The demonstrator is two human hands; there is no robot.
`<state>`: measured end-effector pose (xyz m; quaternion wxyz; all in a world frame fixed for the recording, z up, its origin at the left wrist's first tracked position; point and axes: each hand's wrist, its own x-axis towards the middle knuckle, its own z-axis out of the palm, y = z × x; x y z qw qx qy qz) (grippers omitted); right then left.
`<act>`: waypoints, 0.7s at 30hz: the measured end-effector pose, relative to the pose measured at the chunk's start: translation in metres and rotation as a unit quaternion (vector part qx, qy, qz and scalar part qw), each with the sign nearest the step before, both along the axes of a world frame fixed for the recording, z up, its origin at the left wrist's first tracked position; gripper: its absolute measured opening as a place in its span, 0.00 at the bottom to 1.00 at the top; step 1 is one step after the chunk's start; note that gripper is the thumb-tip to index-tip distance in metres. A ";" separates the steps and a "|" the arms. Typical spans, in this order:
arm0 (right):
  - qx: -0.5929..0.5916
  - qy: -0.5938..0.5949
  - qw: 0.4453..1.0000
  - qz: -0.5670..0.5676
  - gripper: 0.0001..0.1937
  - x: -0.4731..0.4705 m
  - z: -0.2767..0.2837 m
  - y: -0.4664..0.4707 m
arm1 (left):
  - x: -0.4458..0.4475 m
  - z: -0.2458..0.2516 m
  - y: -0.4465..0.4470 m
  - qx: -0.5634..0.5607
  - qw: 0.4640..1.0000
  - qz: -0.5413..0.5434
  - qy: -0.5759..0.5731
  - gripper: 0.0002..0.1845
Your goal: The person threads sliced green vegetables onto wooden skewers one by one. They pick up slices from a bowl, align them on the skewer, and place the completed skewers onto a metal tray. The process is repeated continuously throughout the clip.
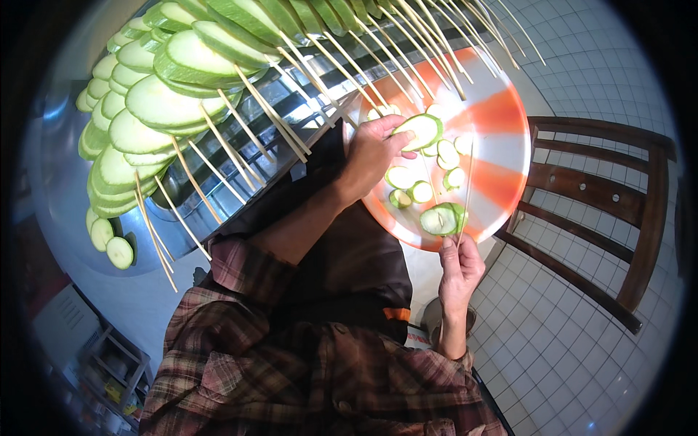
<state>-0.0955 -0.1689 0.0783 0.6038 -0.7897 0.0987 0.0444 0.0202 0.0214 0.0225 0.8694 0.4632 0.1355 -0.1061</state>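
Note:
My left hand [371,155] grips a large pale-green zucchini slice [426,129] between thumb and fingers, above an orange-and-white round basin [493,169]. Nearer my body, the fingers of my right hand [461,270] pinch the lower ends of thin skewers [467,188] at the basin's front rim. A few zucchini slices [439,219] are threaded on a skewer just above those fingertips. One skewer tip points up toward the slice in my left hand. Several smaller zucchini slices [401,177] lie loose in the basin.
Rows of skewered zucchini slices [169,101] overlap on a shiny metal surface [144,218] at the left, their bare sticks [283,128] jutting over its edge toward the basin. A brown wooden chair [586,191] stands right of the basin on white tiled floor [523,305].

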 end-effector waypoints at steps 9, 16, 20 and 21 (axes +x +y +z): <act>0.115 0.065 0.989 -0.062 0.03 0.027 -0.004 0.009 | -0.010 -0.003 -0.007 -0.020 0.990 -0.136 0.006 0.18; 0.127 0.071 0.987 -0.072 0.03 0.030 -0.013 0.010 | -0.009 -0.002 -0.007 -0.018 0.980 -0.196 0.021 0.23; 0.131 0.083 0.984 -0.089 0.03 0.034 -0.017 -0.006 | 0.003 -0.014 0.000 0.033 0.973 -0.230 -0.017 0.21; 0.132 0.088 0.983 -0.096 0.03 0.034 -0.018 -0.011 | 0.008 -0.020 0.000 0.056 0.970 -0.233 -0.036 0.20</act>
